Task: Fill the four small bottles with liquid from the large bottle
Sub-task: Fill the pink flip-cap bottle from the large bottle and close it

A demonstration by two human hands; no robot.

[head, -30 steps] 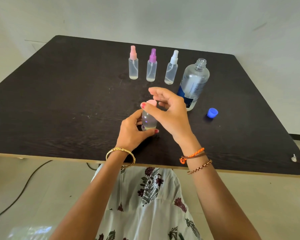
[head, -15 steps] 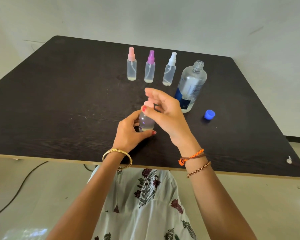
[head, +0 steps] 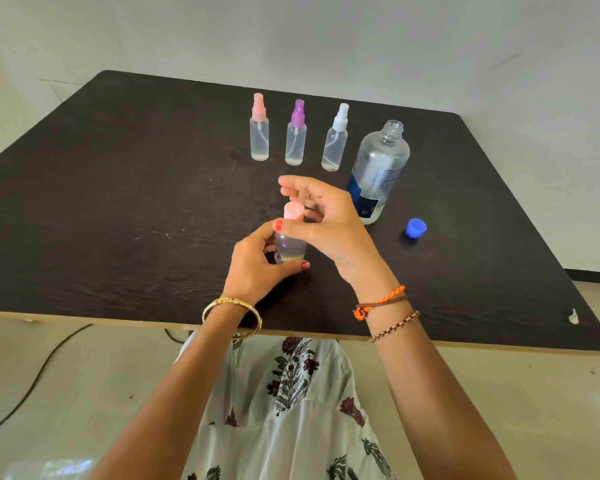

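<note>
My left hand [head: 257, 265] grips the body of a small clear spray bottle [head: 289, 248] standing on the dark table [head: 118, 202]. My right hand [head: 326, 220] pinches its pink spray cap [head: 293, 210] from the right. Three more small spray bottles stand in a row behind: pink-capped [head: 259, 133], purple-capped [head: 296, 135] and white-capped [head: 335, 144], each with a little liquid at the bottom. The large clear bottle [head: 380, 171] with a blue label stands uncapped to their right.
The large bottle's blue cap [head: 415, 228] lies on the table right of my hands. A small white object [head: 573, 317] sits near the table's front right corner. A black cable [head: 32, 382] runs over the floor at left.
My hands and the small bottle stay in nearly the same place. The fingers of my right hand have shifted slightly around the pink cap.
</note>
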